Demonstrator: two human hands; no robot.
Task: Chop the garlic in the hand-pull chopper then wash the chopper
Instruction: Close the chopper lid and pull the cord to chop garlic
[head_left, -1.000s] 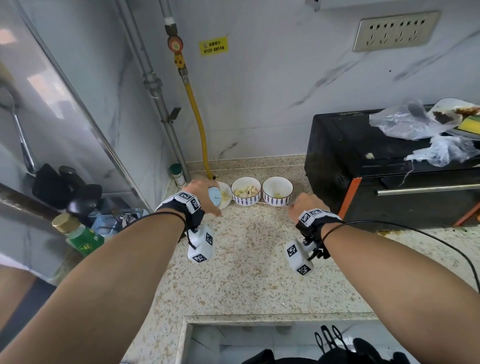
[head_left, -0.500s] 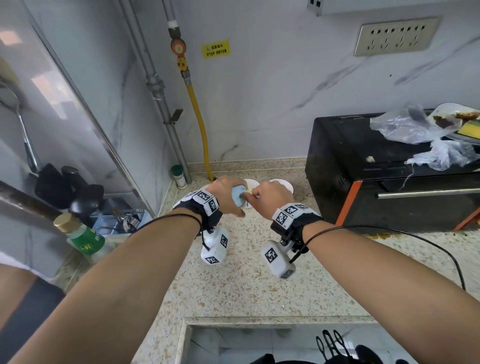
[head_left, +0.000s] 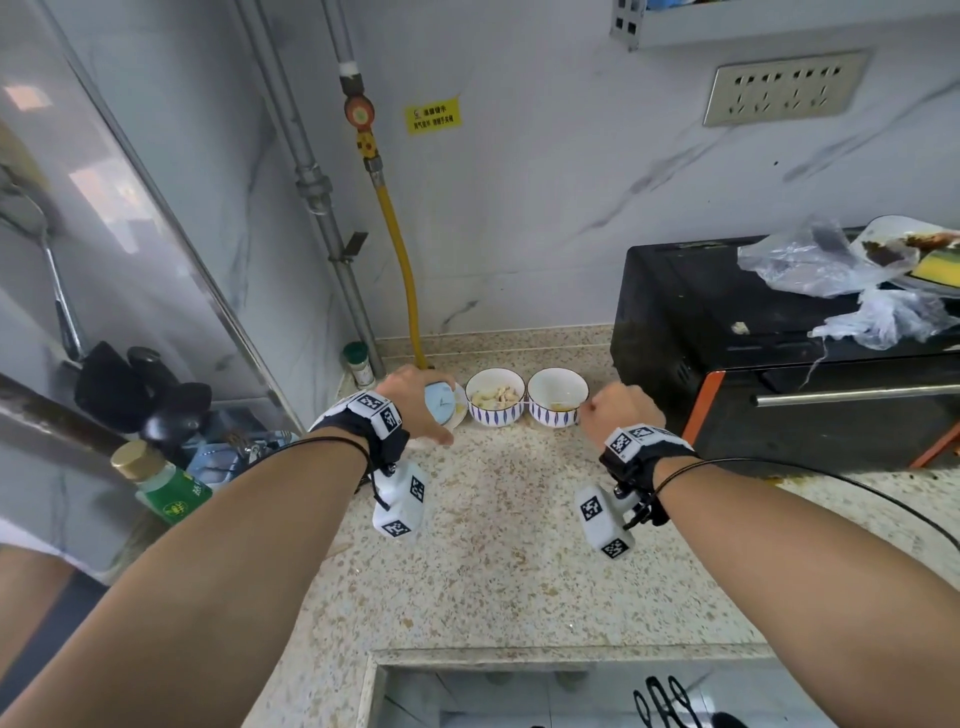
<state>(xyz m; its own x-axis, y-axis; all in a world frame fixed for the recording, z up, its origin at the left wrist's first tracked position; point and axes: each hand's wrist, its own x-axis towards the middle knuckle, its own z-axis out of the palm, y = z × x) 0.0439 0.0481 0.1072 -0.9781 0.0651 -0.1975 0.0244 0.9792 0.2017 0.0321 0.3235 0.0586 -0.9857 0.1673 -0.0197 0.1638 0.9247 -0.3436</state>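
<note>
2 bowls (head_left: 526, 397) — speckled countertop (head_left: 509, 545)

**Chopper held at far counter edge**

Left hand (head_left: 415, 402) grips the blue-lidded chopper (head_left: 440, 407) on the speckled counter (head_left: 493, 545). Right hand (head_left: 621, 410) is fisted, right of 2 striped bowls: the left bowl (head_left: 494, 397) holds garlic cloves, the right bowl (head_left: 557, 396) looks nearly empty. Black oven (head_left: 779, 364) stands far right.

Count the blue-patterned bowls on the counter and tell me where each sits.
2. One bowl holding garlic pieces sits just right of the chopper under the left hand. The other, nearly empty bowl touches its right side, beside the right hand. None looks hidden.
</note>
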